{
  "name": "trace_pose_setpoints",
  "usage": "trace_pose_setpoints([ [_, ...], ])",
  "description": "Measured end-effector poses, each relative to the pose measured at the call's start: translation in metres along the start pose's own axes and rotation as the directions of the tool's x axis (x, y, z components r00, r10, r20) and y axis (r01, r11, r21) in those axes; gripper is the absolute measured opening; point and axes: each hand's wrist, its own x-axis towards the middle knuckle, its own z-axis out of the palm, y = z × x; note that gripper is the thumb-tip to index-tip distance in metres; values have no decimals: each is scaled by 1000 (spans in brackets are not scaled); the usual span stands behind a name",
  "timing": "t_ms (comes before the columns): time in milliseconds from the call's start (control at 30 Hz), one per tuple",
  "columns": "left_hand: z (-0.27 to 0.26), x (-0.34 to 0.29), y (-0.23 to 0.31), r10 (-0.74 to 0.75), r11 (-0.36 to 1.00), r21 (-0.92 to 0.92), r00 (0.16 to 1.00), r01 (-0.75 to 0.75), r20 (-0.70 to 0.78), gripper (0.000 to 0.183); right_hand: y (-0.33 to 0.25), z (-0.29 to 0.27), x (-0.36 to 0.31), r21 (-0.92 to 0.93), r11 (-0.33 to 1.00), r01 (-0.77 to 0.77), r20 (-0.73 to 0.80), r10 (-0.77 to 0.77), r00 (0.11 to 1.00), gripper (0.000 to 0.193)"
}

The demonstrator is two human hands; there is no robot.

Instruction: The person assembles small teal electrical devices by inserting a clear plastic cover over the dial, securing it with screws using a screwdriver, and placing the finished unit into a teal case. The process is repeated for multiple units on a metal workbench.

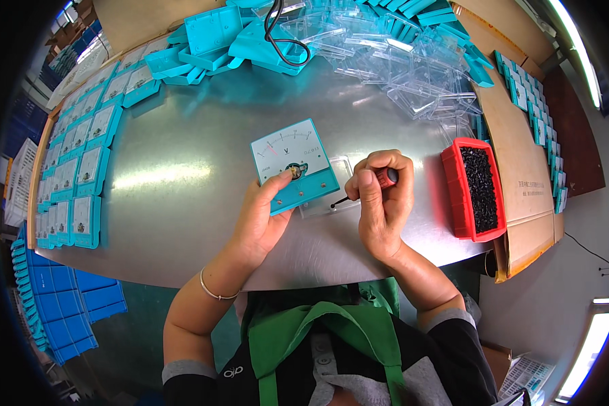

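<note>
The table (189, 223) lies beneath the left grip (258, 220), which grasps a teal meter (306, 155), long axis running forward, slightly left, dial end outward; the right grip (384, 211) clasps a screwdriver (388, 177), shaft pointing left and nearward.

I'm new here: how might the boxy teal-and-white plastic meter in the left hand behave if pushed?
The meter will probably feel stiff, as its teal case looks unbent in the left hand. Its small brass-coloured mechanism may be fragile, since it shows through an opening in the dial. Rolling seems unlikely, given its straight edges.
</note>
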Motion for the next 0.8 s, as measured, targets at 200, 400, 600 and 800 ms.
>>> trace_pose_setpoints([
  [200,-1,0,-1,9,1000,6,1000,-9,6,32,0,0,-1,0,1000,-30,0,30,1000,13],
  [400,0,-1,0,-1,1000,6,1000,1,-5,31,3,-3,-2,-109,993,46,99,-35,995,12],
  [600,-5,1,-2,10,1000,-7,1000,-9,26,31,0,-10,11,243,948,-208,325,122,938,11],
  [800,0,-4,5,-31,999,18,1000,31,7,35,12,-4,14,210,961,-183,265,124,956,11],
])
